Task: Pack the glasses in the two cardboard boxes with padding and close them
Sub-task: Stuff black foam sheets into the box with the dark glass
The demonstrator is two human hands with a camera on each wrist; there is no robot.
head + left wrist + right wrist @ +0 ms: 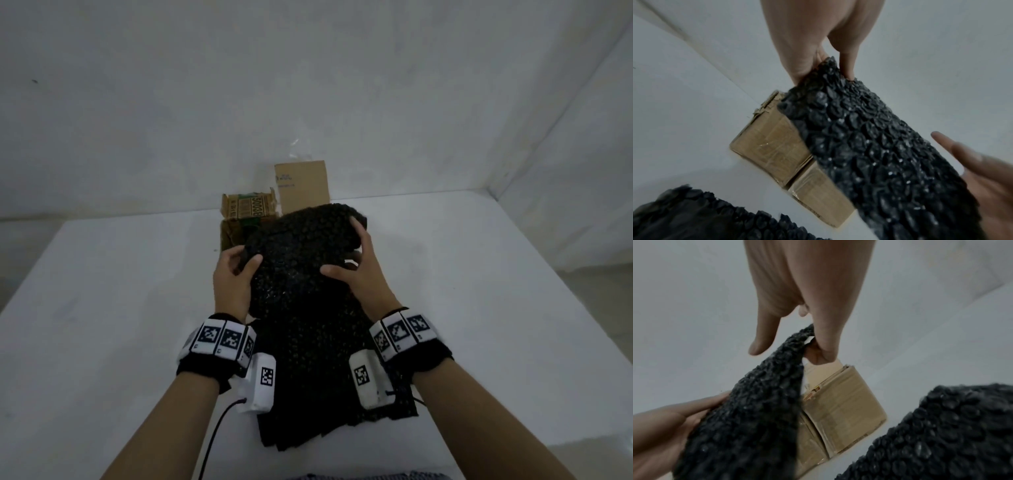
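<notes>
I hold up a sheet of black bubble wrap [301, 260] over two brown cardboard boxes. My left hand [246, 263] pinches its left edge, seen close in the left wrist view [826, 73]. My right hand [340, 248] grips the right edge, its fingers curled round it [789, 352]. The left box [246, 205] has its printed flaps open, and the right box [301, 188] has one flap standing up. From the wrist views the two boxes [772, 146] [842, 410] stand side by side, touching. No glasses are visible.
A stack of more black bubble wrap [325, 394] lies on the white table [120, 308] between my forearms. A clear plastic bag [296, 150] leans on the wall behind the boxes. White walls close in the back and the right side.
</notes>
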